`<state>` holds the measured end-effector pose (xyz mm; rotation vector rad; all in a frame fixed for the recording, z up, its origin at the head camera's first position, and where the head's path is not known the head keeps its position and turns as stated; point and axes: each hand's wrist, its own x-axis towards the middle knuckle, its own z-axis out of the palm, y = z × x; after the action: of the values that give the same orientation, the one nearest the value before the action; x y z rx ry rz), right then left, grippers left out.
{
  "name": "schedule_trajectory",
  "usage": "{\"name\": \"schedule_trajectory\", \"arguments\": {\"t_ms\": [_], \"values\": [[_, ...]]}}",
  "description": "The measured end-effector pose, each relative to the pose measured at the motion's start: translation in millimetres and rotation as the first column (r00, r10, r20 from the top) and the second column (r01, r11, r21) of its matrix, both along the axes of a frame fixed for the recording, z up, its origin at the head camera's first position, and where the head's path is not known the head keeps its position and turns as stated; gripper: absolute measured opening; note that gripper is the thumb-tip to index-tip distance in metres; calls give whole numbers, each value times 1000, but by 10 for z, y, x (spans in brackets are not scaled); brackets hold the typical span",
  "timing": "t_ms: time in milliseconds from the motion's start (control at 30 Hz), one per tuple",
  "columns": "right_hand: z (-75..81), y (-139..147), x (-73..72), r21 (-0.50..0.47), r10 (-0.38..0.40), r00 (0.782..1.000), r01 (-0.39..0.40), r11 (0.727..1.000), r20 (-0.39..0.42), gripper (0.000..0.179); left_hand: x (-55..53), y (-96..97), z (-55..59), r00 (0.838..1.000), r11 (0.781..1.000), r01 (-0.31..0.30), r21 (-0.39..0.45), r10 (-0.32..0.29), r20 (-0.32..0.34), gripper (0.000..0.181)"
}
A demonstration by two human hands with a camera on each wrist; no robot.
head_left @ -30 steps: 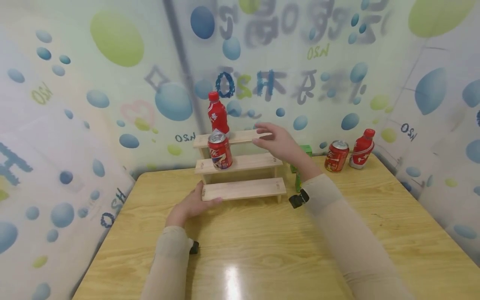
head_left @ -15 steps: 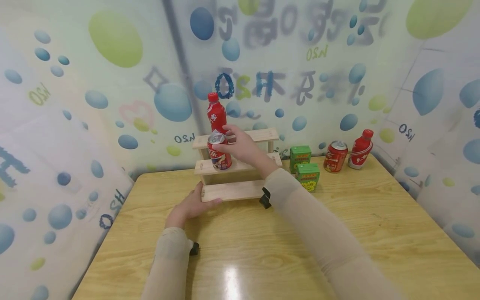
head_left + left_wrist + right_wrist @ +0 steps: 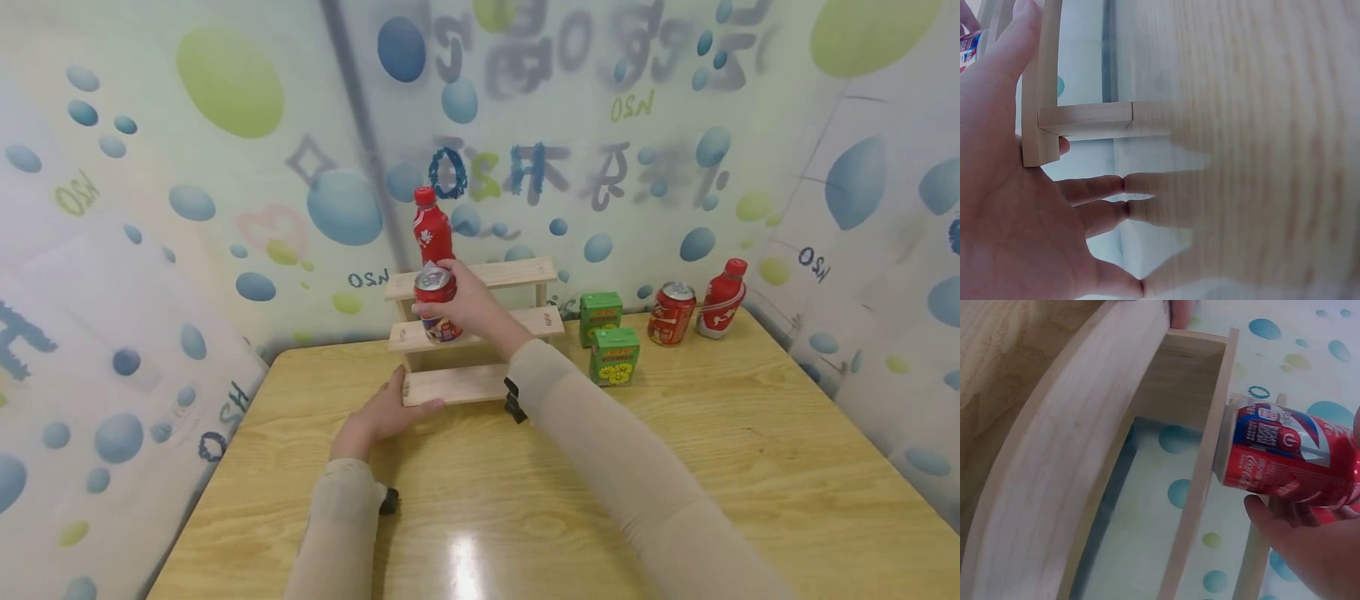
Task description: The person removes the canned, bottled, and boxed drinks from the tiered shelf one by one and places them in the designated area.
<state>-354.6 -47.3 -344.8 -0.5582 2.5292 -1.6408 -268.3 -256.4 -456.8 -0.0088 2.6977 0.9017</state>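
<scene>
At far left, the left hand [image 3: 384, 410] is at the left end of the bottom shelf [image 3: 461, 384] of the wooden stand [image 3: 551, 320]: thumb laid along the board, other fingers spread, some tips down on the table [image 3: 465, 475]; how hard it presses cannot be told. The top shelf [image 3: 513, 272] carries one red bottle [image 3: 432, 232] near its left end. Below, the red can [image 3: 1297, 453] is at the left part of the middle shelf [image 3: 536, 320], the right hand [image 3: 474, 302] curled around its side, thumb in front; whether its base bears fully on the board is unclear. Right of the stand, on the table, are the nearer green box [image 3: 615, 358], the rear green box [image 3: 600, 310], a second can [image 3: 672, 315] and a second bottle [image 3: 722, 302]. Progress is judged partial: bottle set, can nearly so (the grip is not yet released), four items off the stand. Edges: the can's base lies close to the middle shelf's front edge. Bare board runs rightward on the upper two shelves; the right sleeve [image 3: 600, 442] hides the bottom shelf's right end. The wall [image 3: 660, 242] limits the rear; the table's near side offers open room.
</scene>
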Motion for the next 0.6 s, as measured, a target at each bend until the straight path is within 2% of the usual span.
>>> {"name": "schedule_trajectory", "arguments": {"t_ms": [600], "values": [[-147,-30,2,-46,-30,999,29,999,-20,80,24,14,-3,1000,1000,-5,5,5,2,129]]}}
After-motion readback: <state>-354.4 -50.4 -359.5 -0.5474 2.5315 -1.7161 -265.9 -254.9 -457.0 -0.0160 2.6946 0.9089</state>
